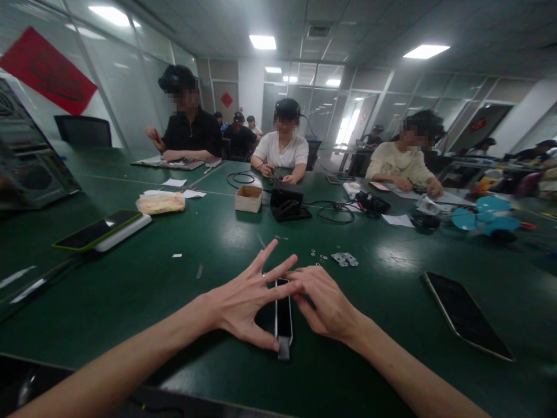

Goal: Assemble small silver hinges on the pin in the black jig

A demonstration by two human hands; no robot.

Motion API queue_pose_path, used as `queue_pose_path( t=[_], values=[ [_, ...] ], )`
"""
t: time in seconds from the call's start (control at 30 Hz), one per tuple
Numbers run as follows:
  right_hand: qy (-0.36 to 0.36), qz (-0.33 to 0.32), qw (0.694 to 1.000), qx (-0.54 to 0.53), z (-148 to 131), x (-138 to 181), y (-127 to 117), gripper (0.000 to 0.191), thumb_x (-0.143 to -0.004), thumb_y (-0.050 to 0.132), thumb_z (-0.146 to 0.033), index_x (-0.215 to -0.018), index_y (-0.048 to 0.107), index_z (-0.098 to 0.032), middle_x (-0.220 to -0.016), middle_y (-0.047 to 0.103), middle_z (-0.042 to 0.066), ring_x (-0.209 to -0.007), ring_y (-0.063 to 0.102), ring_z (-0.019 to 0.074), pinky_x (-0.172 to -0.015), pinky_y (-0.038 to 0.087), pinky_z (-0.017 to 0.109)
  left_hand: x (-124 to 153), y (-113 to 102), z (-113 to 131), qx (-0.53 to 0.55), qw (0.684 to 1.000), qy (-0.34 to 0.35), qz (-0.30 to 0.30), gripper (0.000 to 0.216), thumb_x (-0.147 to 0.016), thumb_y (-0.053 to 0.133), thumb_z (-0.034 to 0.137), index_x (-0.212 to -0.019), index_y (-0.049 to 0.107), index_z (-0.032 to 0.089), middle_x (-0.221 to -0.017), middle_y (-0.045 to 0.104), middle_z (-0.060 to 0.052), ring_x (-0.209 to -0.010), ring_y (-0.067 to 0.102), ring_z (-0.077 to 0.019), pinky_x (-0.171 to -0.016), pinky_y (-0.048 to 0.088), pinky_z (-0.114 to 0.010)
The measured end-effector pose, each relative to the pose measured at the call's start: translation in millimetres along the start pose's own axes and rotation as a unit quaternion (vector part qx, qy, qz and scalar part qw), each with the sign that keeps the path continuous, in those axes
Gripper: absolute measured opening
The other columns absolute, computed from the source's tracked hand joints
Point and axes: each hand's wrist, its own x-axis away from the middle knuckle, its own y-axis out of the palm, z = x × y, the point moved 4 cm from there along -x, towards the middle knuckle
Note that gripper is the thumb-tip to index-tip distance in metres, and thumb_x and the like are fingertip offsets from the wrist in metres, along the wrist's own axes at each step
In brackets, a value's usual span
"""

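Note:
A long narrow black and silver device (284,316) lies on the green table (183,302) right in front of me. My left hand (246,302) rests over its left side, fingers spread wide, thumb against the near end. My right hand (324,302) is curled, its fingertips pinching the device's far end. Small metal parts (345,259) and tiny rings (317,254) lie just beyond my hands.
A phone (467,316) lies at the right, another phone on a white pack (102,229) at the left. A small cardboard box (248,198), a black stand (288,203), cables and a bagged item (161,202) sit mid-table. Three people work along the far edge.

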Motion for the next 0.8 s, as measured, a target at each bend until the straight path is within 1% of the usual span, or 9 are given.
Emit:
queue_pose_path(
  t=[0.07,0.13,0.2,0.27,0.33,0.43,0.53,0.63,0.8],
  values=[
    [-0.017,-0.017,1.0,-0.01,-4.4,-2.2,-0.4,0.017,-0.088,0.044,-0.01,-0.099,0.056,-0.015,-0.094,0.068,0.011,-0.092,0.063,0.02,-0.08,0.05,0.037,0.4,-1.4,1.1,0.013,1.0,0.018,0.0,0.107,-0.065,0.066,0.068,-0.15,0.013,0.029,-0.157,-0.003,-0.005,-0.135,-0.018,-0.0474,-0.104,-0.009,-0.07],
    [-0.034,-0.023,0.999,-0.018,-8.3,-3.6,-1.3,0.013,-0.088,0.045,-0.01,-0.092,0.056,-0.016,-0.092,0.069,0.011,-0.091,0.063,0.0192,-0.08,0.05,0.036,1.3,-3.6,1.8,0.046,0.998,0.033,0.008,0.108,-0.07,0.062,0.068,-0.15,0.002,0.027,-0.157,-0.005,-0.005,-0.137,-0.019,-0.0432,-0.106,-0.01,-0.067],
    [-0.042,-0.029,0.999,-0.015,-11.1,-4.2,-2.1,0.012,-0.087,0.046,-0.01,-0.091,0.056,-0.016,-0.101,0.068,0.013,-0.098,0.062,0.0197,-0.082,0.049,0.036,2.3,-7.1,1.4,0.106,0.994,0.027,0.023,0.106,-0.075,0.054,0.071,-0.15,-0.007,0.025,-0.157,-0.004,-0.007,-0.139,-0.017,-0.0391,-0.109,-0.008,-0.063],
    [-0.045,-0.04,0.998,-0.001,-13.1,-4.5,-1.9,0.013,-0.088,0.046,-0.01,-0.093,0.056,-0.015,-0.112,0.066,0.015,-0.104,0.06,0.0204,-0.085,0.049,0.037,2.6,-11.0,1.0,0.192,0.981,0.003,0.039,0.104,-0.078,0.042,0.076,-0.149,-0.013,0.023,-0.157,-0.002,-0.009,-0.141,-0.011,-0.0359,-0.111,-0.002,-0.06],
    [-0.049,-0.055,0.997,0.016,-14.9,-4.6,-1.1,0.013,-0.088,0.046,-0.011,-0.094,0.057,-0.015,-0.116,0.065,0.014,-0.106,0.06,0.0207,-0.087,0.048,0.038,1.4,-14.3,2.0,0.286,0.957,-0.019,0.047,0.104,-0.078,0.03,0.082,-0.147,-0.019,0.021,-0.157,0.004,-0.012,-0.143,-0.002,-0.0328,-0.113,0.005,-0.056],
    [-0.059,-0.073,0.995,0.034,-17.2,-4.9,0.5,0.013,-0.087,0.048,-0.012,-0.094,0.058,-0.015,-0.117,0.065,0.014,-0.108,0.059,0.0212,-0.088,0.048,0.038,-2.6,-16.3,5.0,0.378,0.923,-0.061,0.039,0.103,-0.078,0.017,0.084,-0.143,-0.028,0.018,-0.153,0.023,-0.014,-0.142,0.012,-0.0289,-0.112,0.013,-0.052],
    [-0.066,-0.075,0.994,0.037,-19.5,-5.4,0.6,0.012,-0.087,0.049,-0.012,-0.092,0.059,-0.015,-0.118,0.064,0.014,-0.11,0.058,0.0213,-0.089,0.048,0.038,-5.0,-15.4,7.2,0.396,0.91,-0.118,0.031,0.088,-0.086,0.013,0.074,-0.142,-0.03,0.021,-0.15,0.03,-0.012,-0.141,0.019,-0.0267,-0.109,0.02,-0.051],
    [-0.066,-0.076,0.994,0.037,-21.9,-5.8,0.9,0.012,-0.087,0.049,-0.013,-0.091,0.06,-0.016,-0.12,0.064,0.014,-0.109,0.058,0.0216,-0.089,0.048,0.038,-4.7,-14.9,10.5,0.429,0.893,-0.133,0.038,0.076,-0.091,0.01,0.066,-0.142,-0.028,0.025,-0.152,0.027,-0.01,-0.14,0.024,-0.0263,-0.106,0.025,-0.05],
    [-0.065,-0.071,0.995,0.034,-25.4,-6.2,1.6,0.012,-0.087,0.05,-0.012,-0.087,0.061,-0.014,-0.121,0.062,0.016,-0.109,0.058,0.0226,-0.089,0.048,0.038,-2.2,-13.7,13.5,0.529,0.838,-0.129,0.036,0.075,-0.087,0.005,0.072,-0.145,-0.021,0.031,-0.154,0.021,-0.005,-0.136,0.032,-0.0281,-0.104,0.027,-0.049]
  ],
)
